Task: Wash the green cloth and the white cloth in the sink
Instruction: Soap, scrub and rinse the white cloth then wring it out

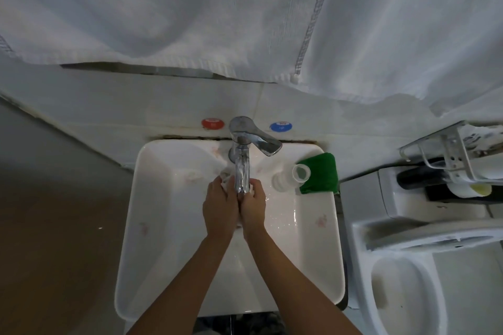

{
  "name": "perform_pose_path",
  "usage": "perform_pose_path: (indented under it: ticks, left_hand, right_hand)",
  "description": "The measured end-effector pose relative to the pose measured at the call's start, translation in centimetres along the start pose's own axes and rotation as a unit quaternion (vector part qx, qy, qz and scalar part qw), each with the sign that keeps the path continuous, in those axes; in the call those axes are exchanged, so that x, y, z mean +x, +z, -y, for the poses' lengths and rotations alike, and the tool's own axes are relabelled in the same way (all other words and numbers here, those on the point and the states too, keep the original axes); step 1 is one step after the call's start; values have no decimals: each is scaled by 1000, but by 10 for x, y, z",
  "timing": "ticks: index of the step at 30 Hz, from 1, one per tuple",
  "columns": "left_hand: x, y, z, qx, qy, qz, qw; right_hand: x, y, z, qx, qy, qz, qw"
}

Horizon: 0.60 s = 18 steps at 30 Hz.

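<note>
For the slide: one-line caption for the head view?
Both hands scrub the white cloth under the faucet while the green cloth waits on the sink rim.

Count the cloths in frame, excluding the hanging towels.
2. The green cloth lies on the sink rim's back right corner; the white cloth is bunched between both hands under the faucet, mostly hidden.

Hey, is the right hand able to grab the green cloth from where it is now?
Probably yes, once it lets go. The right hand grips the white cloth under the tap. The green cloth lies on the sink rim, with a small bottle between.
</note>
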<state>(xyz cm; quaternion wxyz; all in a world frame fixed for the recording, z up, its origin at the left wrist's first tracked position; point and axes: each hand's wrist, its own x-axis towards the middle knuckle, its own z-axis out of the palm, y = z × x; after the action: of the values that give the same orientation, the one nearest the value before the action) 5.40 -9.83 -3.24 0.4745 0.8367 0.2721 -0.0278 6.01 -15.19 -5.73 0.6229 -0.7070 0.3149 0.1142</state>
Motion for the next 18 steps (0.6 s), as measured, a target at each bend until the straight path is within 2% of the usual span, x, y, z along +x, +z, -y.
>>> perform_pose_path:
  ticks: [3,6,13,15,18]
  left_hand:
    - [4,5,-6,9,38,-22,999]
    - [2,14,-12,43,75,-13,996]
    - [0,16,-1,6,-72,1,997]
    - [-2,9,2,-19,-76,-11,997]
    - [-5,2,7,-70,-67,-24,995]
  right_hand:
    - [3,-3,7,25,0,-39,999]
    - [7,-15,9,32,0,-81,996]
    - [7,-26,10,-25,-9,-94,995]
    - [3,-20,5,-42,-14,-86,995]
    - [-8,-12,2,-53,-39,-29,997]
